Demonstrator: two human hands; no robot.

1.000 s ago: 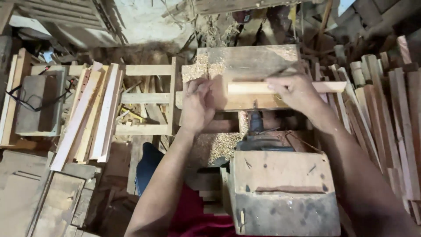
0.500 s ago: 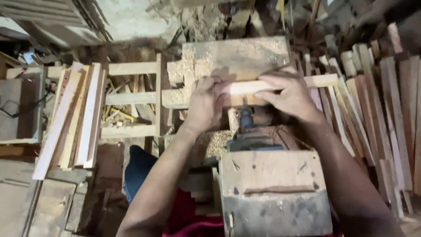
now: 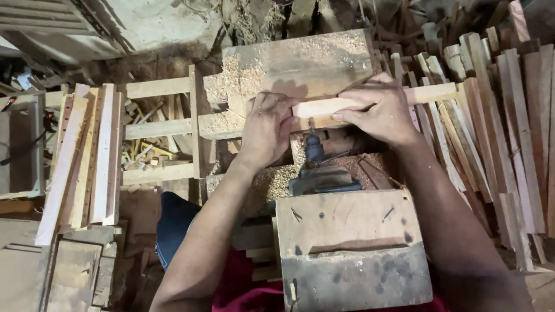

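Lighting was even and moderately bright across the worktop (image 3: 300, 63), falling from above. Soft shadows lay beneath both hands. No glare was noted. Focus was fair at centre; the upper corners were dim, softened and slightly bent.

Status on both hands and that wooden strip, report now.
Left hand and right hand both gripping the wooden strip, held level across the sawdust-covered board. Drill points at its near side. Nothing blocking.
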